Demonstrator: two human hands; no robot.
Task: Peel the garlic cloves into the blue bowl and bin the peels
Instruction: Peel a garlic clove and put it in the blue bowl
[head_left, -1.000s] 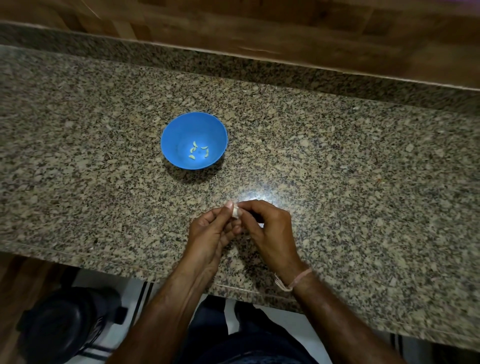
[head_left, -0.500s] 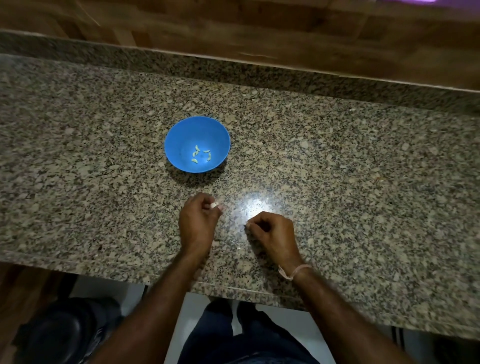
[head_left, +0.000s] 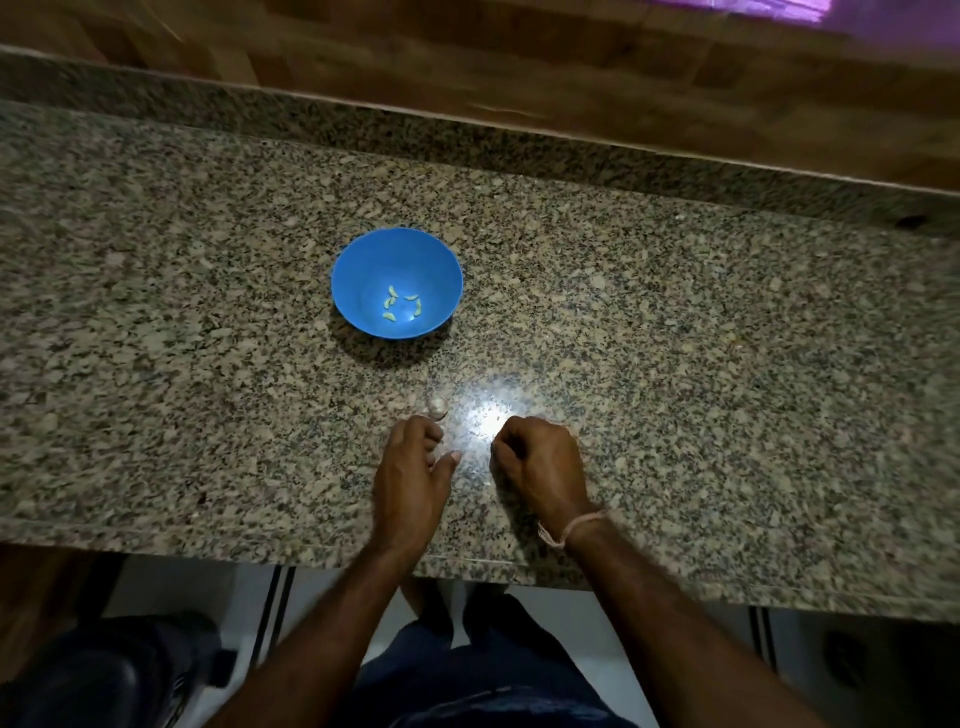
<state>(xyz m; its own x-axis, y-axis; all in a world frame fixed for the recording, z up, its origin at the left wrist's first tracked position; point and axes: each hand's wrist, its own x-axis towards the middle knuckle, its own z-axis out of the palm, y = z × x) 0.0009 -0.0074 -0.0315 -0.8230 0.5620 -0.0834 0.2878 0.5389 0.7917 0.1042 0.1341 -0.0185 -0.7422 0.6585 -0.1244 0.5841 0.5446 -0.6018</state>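
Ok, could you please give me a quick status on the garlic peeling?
Left hand and right hand over counter, fingers curled, contents unclear. One clove at left fingertips; peeled cloves in blue bowl. Path to bowl clear.

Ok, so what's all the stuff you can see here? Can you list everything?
blue bowl: one, blue, on the counter beyond the hands
peeled garlic cloves: about five, pale yellow-green, in the bowl's bottom
loose garlic clove: one, whitish, on the counter just past the left fingertips
counter: one, speckled brown-grey stone, across the view
wooden wall: one, brown, behind the counter
dark object: one, black, on the floor lower left, too blurred to name
thread band: one, pale pink, on the right wrist
left hand: one, fingers loosely curled, over the counter
right hand: one, curled, beside it, nothing visible inside
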